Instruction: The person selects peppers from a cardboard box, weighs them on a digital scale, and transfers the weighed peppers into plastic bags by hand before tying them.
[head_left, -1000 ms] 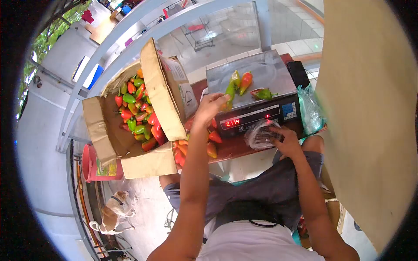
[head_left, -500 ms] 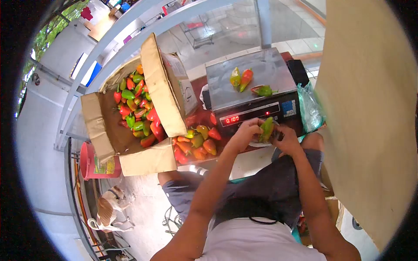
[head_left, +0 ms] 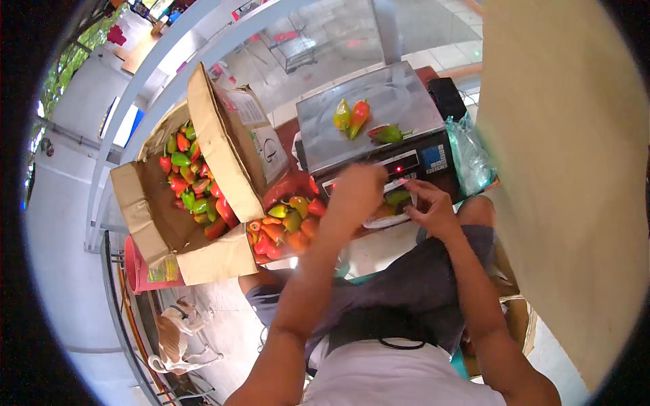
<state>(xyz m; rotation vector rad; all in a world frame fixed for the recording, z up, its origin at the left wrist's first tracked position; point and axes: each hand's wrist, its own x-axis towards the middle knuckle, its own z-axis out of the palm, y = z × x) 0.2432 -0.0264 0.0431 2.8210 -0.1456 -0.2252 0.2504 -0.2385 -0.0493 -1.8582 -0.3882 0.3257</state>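
Observation:
My right hand [head_left: 435,211] pinches the rim of a clear plastic bag [head_left: 387,222] in front of the scale. Inside the bag, a green pepper [head_left: 398,197] shows through. My left hand [head_left: 359,193] is raised at the bag's left side, before the scale's display. Motion smears it, and its fingers are hidden behind the back of the hand. On the metal pan of the digital scale [head_left: 406,88] lie a yellow-green pepper [head_left: 342,116], a red-orange pepper [head_left: 359,116] and a dark green-red pepper [head_left: 388,134].
An open cardboard box [head_left: 145,210] of red and green peppers stands at the left. More peppers [head_left: 274,231] lie beside it on the red table. A teal plastic bag [head_left: 472,159] sits right of the scale. On the floor are a pink bucket [head_left: 139,267] and a dog [head_left: 177,335].
The green pepper has gone from between my hands into the bag. My left hand has moved left and up from it, now covering part of the display. The whole view has shifted slightly.

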